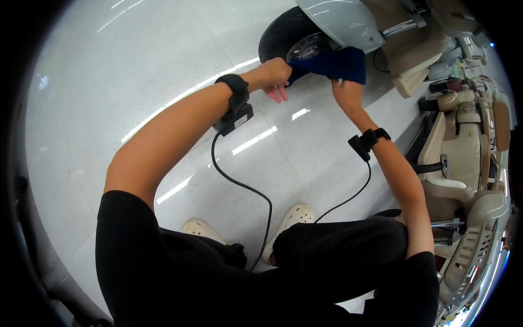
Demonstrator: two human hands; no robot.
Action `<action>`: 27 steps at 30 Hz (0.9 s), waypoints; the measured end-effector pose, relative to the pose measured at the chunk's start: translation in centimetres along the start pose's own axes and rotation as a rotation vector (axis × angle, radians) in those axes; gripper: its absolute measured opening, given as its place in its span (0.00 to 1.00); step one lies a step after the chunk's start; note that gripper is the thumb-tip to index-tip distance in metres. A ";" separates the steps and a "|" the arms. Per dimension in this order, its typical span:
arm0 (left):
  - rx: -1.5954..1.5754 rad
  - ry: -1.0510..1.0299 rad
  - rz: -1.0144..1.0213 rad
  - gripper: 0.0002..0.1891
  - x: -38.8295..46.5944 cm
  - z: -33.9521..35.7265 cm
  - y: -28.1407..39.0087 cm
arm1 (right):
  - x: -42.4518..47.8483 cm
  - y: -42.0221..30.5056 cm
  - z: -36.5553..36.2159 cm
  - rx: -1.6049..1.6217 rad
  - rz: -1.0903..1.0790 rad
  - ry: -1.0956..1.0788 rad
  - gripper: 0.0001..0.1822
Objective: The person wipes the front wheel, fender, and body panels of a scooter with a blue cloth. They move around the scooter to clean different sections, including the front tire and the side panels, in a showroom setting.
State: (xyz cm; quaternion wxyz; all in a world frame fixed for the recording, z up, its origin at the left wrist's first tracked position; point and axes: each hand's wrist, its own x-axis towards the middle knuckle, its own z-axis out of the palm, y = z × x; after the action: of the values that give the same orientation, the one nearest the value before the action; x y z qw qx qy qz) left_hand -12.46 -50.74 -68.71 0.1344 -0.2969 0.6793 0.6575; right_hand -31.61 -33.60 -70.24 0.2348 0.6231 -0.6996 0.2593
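A dark blue cloth (327, 65) stretches between my two hands, beside the front wheel of a scooter. My left hand (276, 77) grips its left end near the tyre (282, 34), with some fingers extended below. My right hand (347, 94) pinches the lower edge of the cloth's right part, which hangs over the fingers. Above the cloth is the pale grey front fender (343, 20); the cloth overlaps the lower part of the wheel rim (308, 47) in the view. Whether the cloth touches the wheel or fender, I cannot tell.
Several beige scooters stand along the right side, one with a cream body (468, 147). Black cables (241, 184) run from devices strapped to both wrists. My cream clogs (300, 214) rest on the glossy tiled floor (171, 110).
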 end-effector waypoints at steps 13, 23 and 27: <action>-0.059 -0.171 0.123 0.25 -0.2 1.0 1.4 | 1.6 -0.4 -1.9 0.129 0.121 -0.097 0.15; -0.648 0.517 0.527 0.20 -0.3 -3.0 -0.1 | 4.2 -6.0 2.5 0.072 -0.300 -0.084 0.21; -0.465 0.714 0.679 0.17 1.6 -5.1 1.7 | 6.6 -6.3 4.0 -0.029 -0.139 -0.181 0.14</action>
State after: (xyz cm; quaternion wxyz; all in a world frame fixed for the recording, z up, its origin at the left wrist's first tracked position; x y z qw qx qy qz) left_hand -13.59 -56.16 -67.73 -0.3935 -0.2876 0.5772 0.6552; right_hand -26.15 -41.77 -68.49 0.1971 0.6874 -0.6768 0.1749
